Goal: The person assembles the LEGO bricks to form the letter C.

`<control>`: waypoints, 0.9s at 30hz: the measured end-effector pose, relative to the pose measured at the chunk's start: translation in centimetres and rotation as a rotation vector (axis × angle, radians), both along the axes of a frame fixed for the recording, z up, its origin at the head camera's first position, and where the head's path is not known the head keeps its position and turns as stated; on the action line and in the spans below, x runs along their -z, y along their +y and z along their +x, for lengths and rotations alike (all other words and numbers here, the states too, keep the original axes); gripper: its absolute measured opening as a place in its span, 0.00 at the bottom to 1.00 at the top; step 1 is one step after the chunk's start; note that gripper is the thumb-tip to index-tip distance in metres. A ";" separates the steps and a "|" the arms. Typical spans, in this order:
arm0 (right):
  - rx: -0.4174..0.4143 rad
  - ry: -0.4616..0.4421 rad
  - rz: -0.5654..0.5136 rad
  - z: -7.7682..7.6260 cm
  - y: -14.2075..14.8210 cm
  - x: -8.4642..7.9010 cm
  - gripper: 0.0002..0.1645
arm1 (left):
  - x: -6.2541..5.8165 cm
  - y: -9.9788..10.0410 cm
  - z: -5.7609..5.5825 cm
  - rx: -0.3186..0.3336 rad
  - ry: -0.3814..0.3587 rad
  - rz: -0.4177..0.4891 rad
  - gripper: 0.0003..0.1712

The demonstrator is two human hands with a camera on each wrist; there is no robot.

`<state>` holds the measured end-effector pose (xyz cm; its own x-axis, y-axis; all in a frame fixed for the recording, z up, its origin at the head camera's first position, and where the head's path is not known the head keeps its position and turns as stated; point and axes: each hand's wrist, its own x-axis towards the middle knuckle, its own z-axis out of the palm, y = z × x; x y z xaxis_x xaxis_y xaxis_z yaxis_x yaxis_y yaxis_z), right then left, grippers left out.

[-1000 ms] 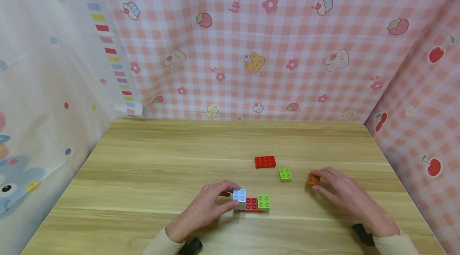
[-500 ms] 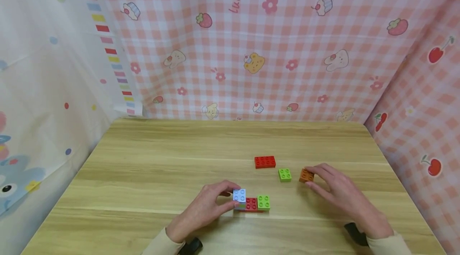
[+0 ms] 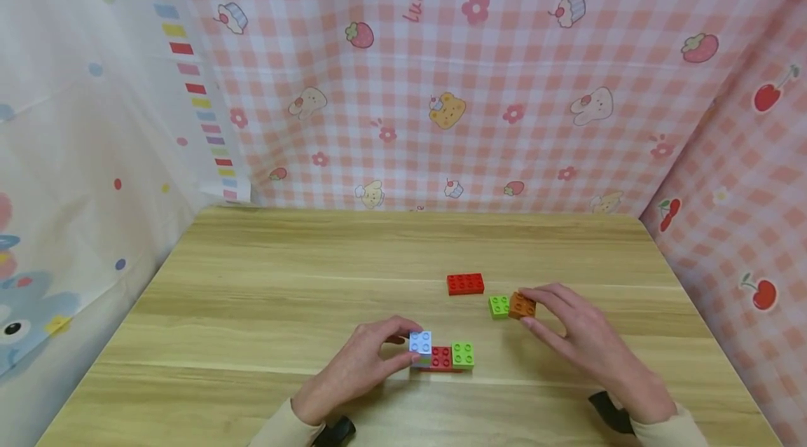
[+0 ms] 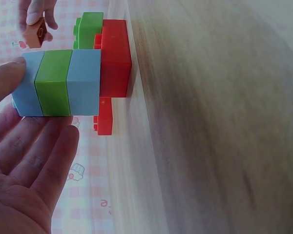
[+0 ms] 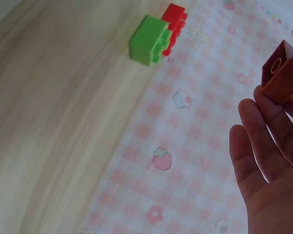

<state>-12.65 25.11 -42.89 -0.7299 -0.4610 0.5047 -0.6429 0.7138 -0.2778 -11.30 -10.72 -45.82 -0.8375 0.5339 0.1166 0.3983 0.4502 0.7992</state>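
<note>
My left hand pinches the top of a short tower between thumb and fingers. In the left wrist view, the tower shows a light blue block at its top, a green block in the middle and another light blue block below. It stands on one end of a long red block, whose other end bears a green block. My right hand grips an orange-brown block off the table; its hollow underside shows in the right wrist view.
A loose green block lies on the wooden table, just left of the orange-brown one in the head view. Behind it is a loose red eight-stud block. Patterned cloths hang at the back and both sides.
My right hand has lifted the orange-brown block and carried it left, to beside the loose green block in the head view. The left hand and its tower stay put.
</note>
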 end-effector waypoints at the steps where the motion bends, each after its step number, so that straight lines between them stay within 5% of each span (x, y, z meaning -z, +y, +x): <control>1: -0.007 0.003 -0.005 0.0 -0.1 -0.1 0.26 | 0.0 0.0 0.0 0.001 0.002 0.001 0.17; 12: -0.129 0.037 -0.055 0.5 -2.4 -1.0 0.24 | 0.1 0.0 0.0 0.007 0.017 0.009 0.16; 27: -0.176 0.013 -0.054 1.0 -5.0 -1.7 0.24 | 0.4 -0.1 -0.1 0.014 0.040 0.013 0.17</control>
